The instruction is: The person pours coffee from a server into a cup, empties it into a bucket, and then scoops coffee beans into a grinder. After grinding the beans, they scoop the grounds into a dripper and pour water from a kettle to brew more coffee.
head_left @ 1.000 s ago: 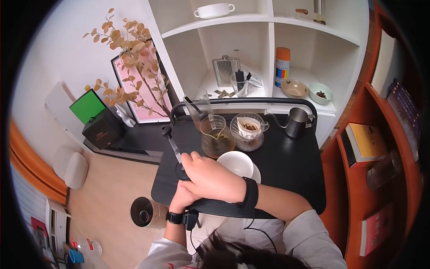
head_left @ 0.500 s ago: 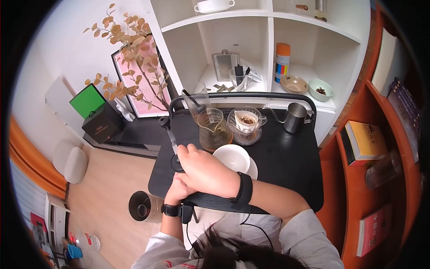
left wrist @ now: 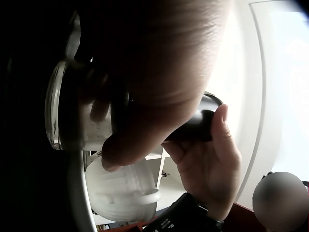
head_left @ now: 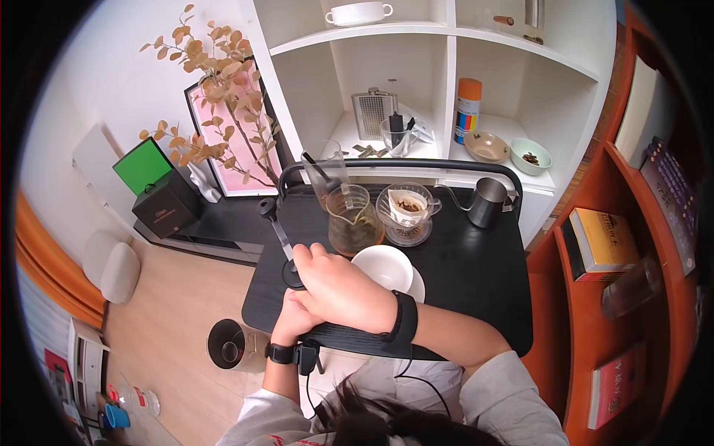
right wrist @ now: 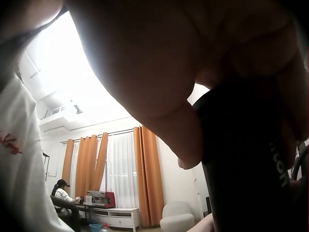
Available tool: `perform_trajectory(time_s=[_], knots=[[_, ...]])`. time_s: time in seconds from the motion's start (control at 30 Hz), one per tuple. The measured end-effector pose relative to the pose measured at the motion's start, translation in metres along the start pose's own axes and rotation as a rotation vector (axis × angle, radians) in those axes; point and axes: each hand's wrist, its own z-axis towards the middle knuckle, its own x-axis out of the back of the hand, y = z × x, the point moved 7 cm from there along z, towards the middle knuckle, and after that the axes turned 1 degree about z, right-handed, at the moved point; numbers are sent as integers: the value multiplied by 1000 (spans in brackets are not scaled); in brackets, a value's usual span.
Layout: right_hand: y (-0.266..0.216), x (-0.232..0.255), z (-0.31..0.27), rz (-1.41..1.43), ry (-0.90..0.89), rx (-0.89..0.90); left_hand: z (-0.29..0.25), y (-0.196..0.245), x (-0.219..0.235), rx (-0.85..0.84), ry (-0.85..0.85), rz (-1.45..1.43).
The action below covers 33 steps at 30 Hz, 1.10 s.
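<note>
Both hands hold a black hand coffee grinder (head_left: pixel 292 274), tilted over the front left of the black table. Its crank, with a dark knob at the end, points up and away to the left. My left hand (head_left: pixel 294 318) is lower and wraps round the grinder's lower end; a clear glass jar (left wrist: pixel 82 116) shows there in the left wrist view. Just above it, my right hand (head_left: pixel 338 290) grips the black body (right wrist: pixel 246 159), which bears pale lettering in the right wrist view. A white cup (head_left: pixel 383 266) on a saucer (head_left: pixel 419 288) stands beside the right hand.
Behind the cup stand a glass carafe (head_left: pixel 355 227), a dripper (head_left: pixel 405 215) with a paper filter and dark grounds, a tall glass (head_left: pixel 320 167) and a gooseneck kettle (head_left: pixel 487 203). A black rail (head_left: pixel 416 162) edges the table's back. A bin (head_left: pixel 236 345) is on the floor, left.
The whole head view has shifted slightly. Both hands keep their hold on the grinder, and the crank keeps nearly the same angle.
</note>
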Motion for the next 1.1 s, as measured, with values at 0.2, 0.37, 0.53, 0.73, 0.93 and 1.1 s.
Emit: perform_trajectory(time_s=[0.2,0.37,0.53,0.73,0.93,1.1], knots=[[-1,18,-4,38,-104,-51,0,-6,0,19,-39,-1],[9,107,-13,155,39,-115,2,-5,-5,51,-85,-211],[108,183,-34,131,260,-448,2,3,-7,17,-76,-293],[196,182,-60,179,44,-913,3,-3,-3,-26,-85,-371],[221,140,-54,372,-183,-868,3,4,-6,12,-98,-420],[235,130,-54,455,-220,-822,3,4,-6,30,-106,-424]])
